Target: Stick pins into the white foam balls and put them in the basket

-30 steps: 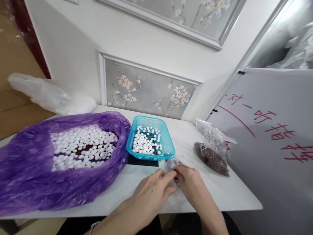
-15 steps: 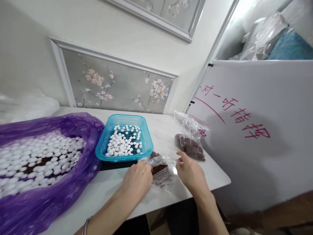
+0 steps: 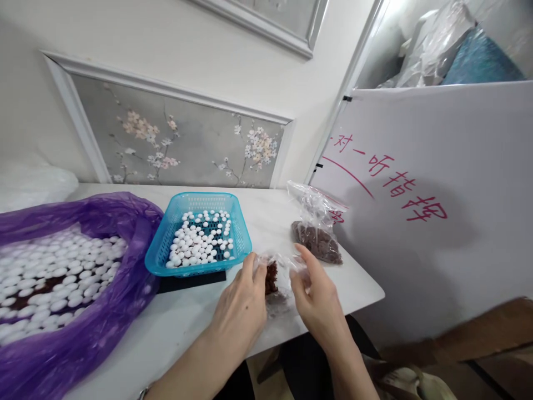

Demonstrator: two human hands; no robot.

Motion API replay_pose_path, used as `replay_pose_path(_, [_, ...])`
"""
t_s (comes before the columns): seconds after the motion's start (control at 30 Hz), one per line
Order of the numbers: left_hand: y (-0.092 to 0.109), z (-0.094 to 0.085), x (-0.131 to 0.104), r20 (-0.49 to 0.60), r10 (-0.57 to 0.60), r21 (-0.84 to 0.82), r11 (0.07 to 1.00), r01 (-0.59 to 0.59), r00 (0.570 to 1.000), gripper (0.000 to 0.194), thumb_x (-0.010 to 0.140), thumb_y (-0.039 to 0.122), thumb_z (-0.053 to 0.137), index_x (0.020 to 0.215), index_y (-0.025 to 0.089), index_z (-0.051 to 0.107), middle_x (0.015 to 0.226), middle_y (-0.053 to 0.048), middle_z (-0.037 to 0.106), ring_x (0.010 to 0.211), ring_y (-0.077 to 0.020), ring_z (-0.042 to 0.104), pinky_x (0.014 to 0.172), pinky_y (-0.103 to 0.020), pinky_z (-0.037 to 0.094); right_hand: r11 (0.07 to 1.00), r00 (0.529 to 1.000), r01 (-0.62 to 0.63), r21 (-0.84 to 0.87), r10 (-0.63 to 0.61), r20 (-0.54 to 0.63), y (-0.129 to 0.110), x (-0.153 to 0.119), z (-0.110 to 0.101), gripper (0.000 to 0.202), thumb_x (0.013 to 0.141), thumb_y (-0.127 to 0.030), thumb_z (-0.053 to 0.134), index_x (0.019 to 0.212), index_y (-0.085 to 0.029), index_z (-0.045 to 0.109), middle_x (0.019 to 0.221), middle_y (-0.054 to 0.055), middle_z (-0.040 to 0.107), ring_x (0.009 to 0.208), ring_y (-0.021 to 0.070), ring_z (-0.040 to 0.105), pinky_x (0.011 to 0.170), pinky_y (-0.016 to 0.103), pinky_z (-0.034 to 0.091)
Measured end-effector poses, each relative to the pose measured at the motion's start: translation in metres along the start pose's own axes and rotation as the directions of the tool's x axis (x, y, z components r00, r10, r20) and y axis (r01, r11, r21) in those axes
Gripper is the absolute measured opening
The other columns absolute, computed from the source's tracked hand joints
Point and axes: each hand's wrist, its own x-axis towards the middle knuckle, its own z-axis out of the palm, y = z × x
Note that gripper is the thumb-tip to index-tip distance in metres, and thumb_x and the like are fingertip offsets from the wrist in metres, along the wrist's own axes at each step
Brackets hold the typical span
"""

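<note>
Near the front edge of the table, a clear plastic bag (image 3: 278, 304) with dark reddish-brown stuff (image 3: 271, 278) in it is between my hands. My left hand (image 3: 245, 300) grips the bag's left side, fingers bent round the plastic and the brown stuff. On the right, my right hand (image 3: 314, 289) pinches the bag's edge between thumb and fingers, the forefinger stretched upward. A blue basket (image 3: 245, 250) holding many white oval pieces (image 3: 194, 244) stands behind and left of my left hand. Beyond my right hand lies another clear bag of brown stuff (image 3: 318, 241).
At the left, a purple plastic bag (image 3: 139, 239) lies wide with white pieces and a dark patch inside. A black flat object (image 3: 194, 282) is under the basket. A white board (image 3: 416, 139) with red writing stands right of the table (image 3: 358, 283).
The view has shifted slightly. My left hand has closed further round the bag, and the brown stuff now stands more upright beside its fingers. My right hand has moved its grip on the plastic.
</note>
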Motion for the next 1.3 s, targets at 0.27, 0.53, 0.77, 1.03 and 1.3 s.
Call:
replay_pose_path(0.27, [0.008,0.011,-0.003,0.050,-0.110,0.007,0.994,0.110,0.993,0.061,0.087,0.001,0.038,0.147,0.008,0.030,0.151,-0.028,0.036,0.097,-0.0280,0.073,0.078,-0.039,0.060,0.988,0.992,-0.127,-0.086,0.127,-0.005,-0.008,-0.025,0.011,0.073,0.088,-0.026,0.057,0.153,-0.018,0.024,0.141,0.021,0.047,0.127,0.0374,0.053,0.092,0.051,0.054])
replay_pose_path(0.53, [0.000,-0.009,-0.007,0.185,-0.094,0.089,0.993,0.078,0.978,0.039,0.078,0.007,0.045,0.114,0.011,0.060,0.128,-0.024,0.057,0.085,-0.0330,0.074,0.074,-0.047,0.060,0.998,0.998,-0.059,-0.012,0.060,0.023,0.013,-0.010,0.013,0.072,0.067,0.008,0.035,0.133,-0.018,0.043,0.139,0.015,0.050,0.111,0.0222,0.063,0.093,0.039,0.054])
replay_pose_path(0.77, [-0.003,-0.008,-0.005,0.191,-0.119,0.107,0.989,0.100,0.974,0.048,0.077,0.008,0.044,0.124,0.010,0.054,0.137,-0.025,0.051,0.093,-0.0338,0.072,0.079,-0.047,0.058,1.000,0.993,0.019,-0.009,-0.018,0.115,0.013,-0.014,0.016,0.062,0.087,-0.007,0.042,0.147,-0.019,0.033,0.148,0.015,0.046,0.134,0.0240,0.049,0.106,0.042,0.047])
replay_pose_path(1.03, [-0.006,-0.003,-0.001,0.176,-0.121,0.065,0.992,0.111,0.977,0.041,0.090,0.030,0.046,0.128,0.017,0.056,0.142,-0.024,0.049,0.092,-0.0368,0.073,0.076,-0.051,0.058,0.982,0.956,0.113,-0.151,-0.066,0.286,0.004,0.001,0.021,0.067,0.073,0.008,0.041,0.131,-0.019,0.064,0.146,0.021,0.049,0.133,0.0350,0.047,0.105,0.051,0.044])
replay_pose_path(1.3, [-0.022,-0.011,-0.010,0.210,-0.037,-0.118,0.991,0.063,0.977,0.042,0.088,0.033,0.059,0.129,0.027,0.054,0.158,-0.016,0.035,0.109,-0.0336,0.069,0.085,-0.047,0.057,0.981,0.944,0.095,-0.166,-0.035,0.328,0.018,0.004,0.028,0.069,0.071,0.004,0.044,0.134,-0.019,0.061,0.141,0.020,0.057,0.132,0.0345,0.051,0.100,0.055,0.047])
